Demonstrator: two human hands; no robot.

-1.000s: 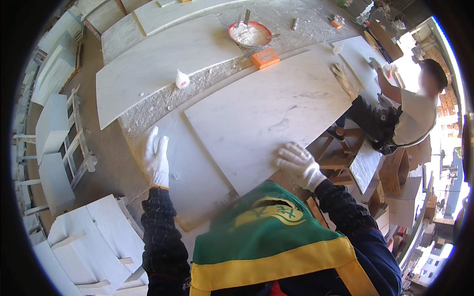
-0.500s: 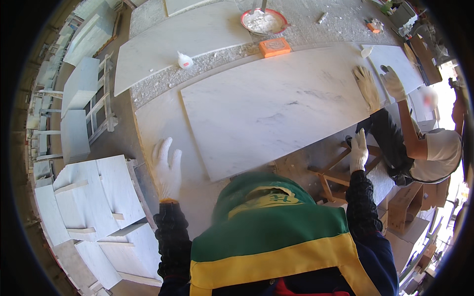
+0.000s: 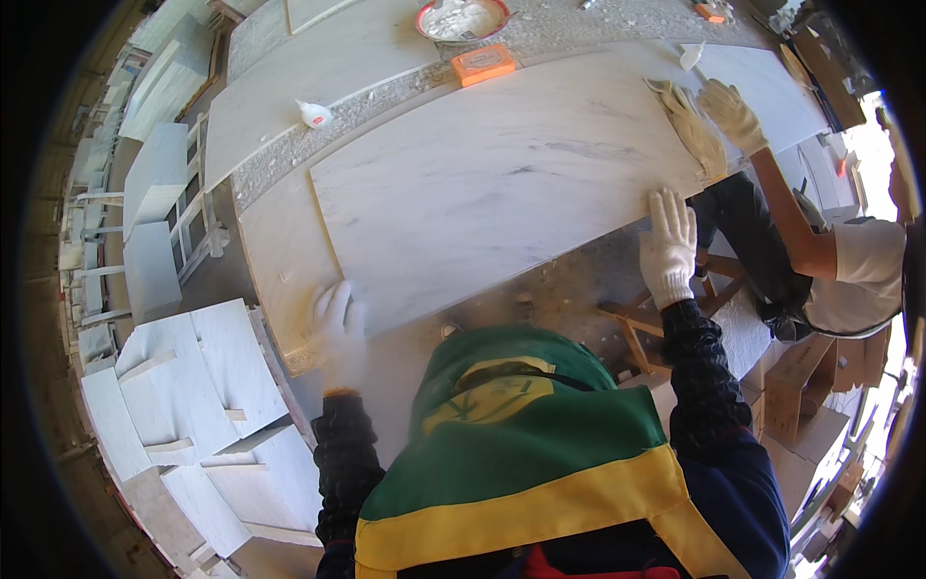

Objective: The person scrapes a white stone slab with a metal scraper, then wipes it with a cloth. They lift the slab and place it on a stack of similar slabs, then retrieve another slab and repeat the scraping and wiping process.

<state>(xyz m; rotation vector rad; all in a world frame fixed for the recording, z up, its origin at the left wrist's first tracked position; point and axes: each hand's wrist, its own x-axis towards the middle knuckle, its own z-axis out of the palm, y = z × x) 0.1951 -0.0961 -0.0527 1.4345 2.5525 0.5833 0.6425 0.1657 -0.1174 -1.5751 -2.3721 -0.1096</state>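
Observation:
A large white marble slab [image 3: 482, 183] with grey veins lies on the work table, on top of a paler board [image 3: 280, 251]. My left hand [image 3: 338, 323], in a white glove and smeared by motion, is at the slab's near left corner with its fingers apart. Whether it touches the slab is hard to tell. My right hand [image 3: 668, 249], also white-gloved, lies flat with its fingers stretched out, fingertips at the slab's near right edge. Neither hand holds anything. A co-worker's gloved hand [image 3: 731, 118] is over the slab's right end, beside another cream glove [image 3: 691, 133].
Behind the slab are an orange block [image 3: 482, 65], a red-rimmed bowl [image 3: 463, 17] of white paste and a small white bottle [image 3: 313, 114]. White slabs [image 3: 183, 367] are stacked on the left. A wooden trestle [image 3: 632, 333] and cardboard boxes [image 3: 801, 391] stand at the right.
My right hand has moved forward and left onto the slab's near edge. My left hand has come right, to the slab's corner. The view has shifted; the co-worker's hand has moved slightly.

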